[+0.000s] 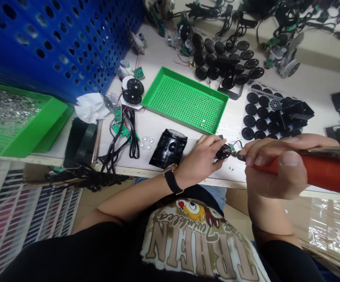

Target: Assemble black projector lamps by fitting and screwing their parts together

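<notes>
My left hand (pixel 198 160), with a black strap at the wrist, is closed around a small black round part (pixel 223 152) near the table's front edge. My right hand (pixel 271 168) grips an orange-red power screwdriver (pixel 325 168). Its bit points left at the round part and appears to meet it. A small green circuit board (pixel 231 147) with a wire shows just behind the part. Two or so tiny screws (pixel 231 169) lie in front. Left of my left hand sits a black housing (pixel 170 149); several small clear pieces (pixel 147 142) are beside it.
A perforated green tray (pixel 151 100) with some screws lies beyond my hands. Black discs (pixel 256 111) cover the right and back areas, among cables. A blue crate (pixel 78 43) and a green bin (pixel 45 129) of small metal parts stand left, near coiled black cable (pixel 133 137).
</notes>
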A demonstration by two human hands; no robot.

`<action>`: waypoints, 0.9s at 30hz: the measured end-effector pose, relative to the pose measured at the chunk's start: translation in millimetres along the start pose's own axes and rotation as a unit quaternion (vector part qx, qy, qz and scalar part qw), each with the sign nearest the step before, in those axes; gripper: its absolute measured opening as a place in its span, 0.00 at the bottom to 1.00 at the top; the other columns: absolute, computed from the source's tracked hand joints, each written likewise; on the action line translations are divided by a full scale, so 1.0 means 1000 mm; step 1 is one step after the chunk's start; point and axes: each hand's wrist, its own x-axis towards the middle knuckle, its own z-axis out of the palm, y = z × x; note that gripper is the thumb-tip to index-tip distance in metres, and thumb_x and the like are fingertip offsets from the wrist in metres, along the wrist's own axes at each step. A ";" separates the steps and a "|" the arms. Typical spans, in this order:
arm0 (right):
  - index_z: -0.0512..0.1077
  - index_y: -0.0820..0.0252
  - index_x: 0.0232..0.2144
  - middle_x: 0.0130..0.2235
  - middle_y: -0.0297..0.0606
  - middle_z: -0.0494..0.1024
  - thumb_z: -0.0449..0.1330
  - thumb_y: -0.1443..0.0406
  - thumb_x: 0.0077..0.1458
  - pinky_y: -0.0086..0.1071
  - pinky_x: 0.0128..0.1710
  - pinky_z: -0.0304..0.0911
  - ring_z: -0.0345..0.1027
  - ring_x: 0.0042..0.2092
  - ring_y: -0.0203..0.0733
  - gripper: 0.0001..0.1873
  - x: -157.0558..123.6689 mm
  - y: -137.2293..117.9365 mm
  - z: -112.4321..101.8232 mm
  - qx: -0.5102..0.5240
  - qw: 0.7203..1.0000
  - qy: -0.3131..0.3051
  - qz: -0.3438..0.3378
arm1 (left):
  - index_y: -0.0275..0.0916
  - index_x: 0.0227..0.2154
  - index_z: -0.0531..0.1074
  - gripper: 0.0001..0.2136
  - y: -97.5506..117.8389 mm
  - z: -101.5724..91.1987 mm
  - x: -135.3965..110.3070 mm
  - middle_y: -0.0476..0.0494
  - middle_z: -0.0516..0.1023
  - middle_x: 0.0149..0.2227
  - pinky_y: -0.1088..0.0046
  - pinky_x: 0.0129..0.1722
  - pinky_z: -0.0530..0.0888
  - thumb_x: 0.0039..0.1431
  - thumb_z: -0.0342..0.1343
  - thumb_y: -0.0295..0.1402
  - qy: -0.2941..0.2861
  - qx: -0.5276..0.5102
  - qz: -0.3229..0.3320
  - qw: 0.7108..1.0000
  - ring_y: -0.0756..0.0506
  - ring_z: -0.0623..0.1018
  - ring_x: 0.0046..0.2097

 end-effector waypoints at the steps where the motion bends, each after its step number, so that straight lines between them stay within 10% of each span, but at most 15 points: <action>1: 0.78 0.57 0.40 0.20 0.25 0.72 0.66 0.67 0.57 0.34 0.17 0.65 0.63 0.17 0.36 0.07 0.000 0.001 0.001 -0.001 1.000 0.001 -0.006 | 0.37 0.59 0.69 0.22 0.000 0.000 0.000 0.37 0.75 0.56 0.54 0.61 0.73 0.62 0.62 0.26 -0.001 -0.004 -0.004 1.000 0.37 0.72 0.59; 27: 0.72 0.53 0.39 0.18 0.21 0.66 0.65 0.64 0.60 0.29 0.18 0.64 0.60 0.15 0.32 0.06 0.000 0.012 0.000 -0.016 1.000 0.008 -0.005 | 0.38 0.56 0.71 0.21 -0.005 0.005 -0.001 0.38 0.76 0.51 0.55 0.58 0.75 0.60 0.63 0.24 0.043 -0.040 0.020 0.998 0.39 0.75 0.56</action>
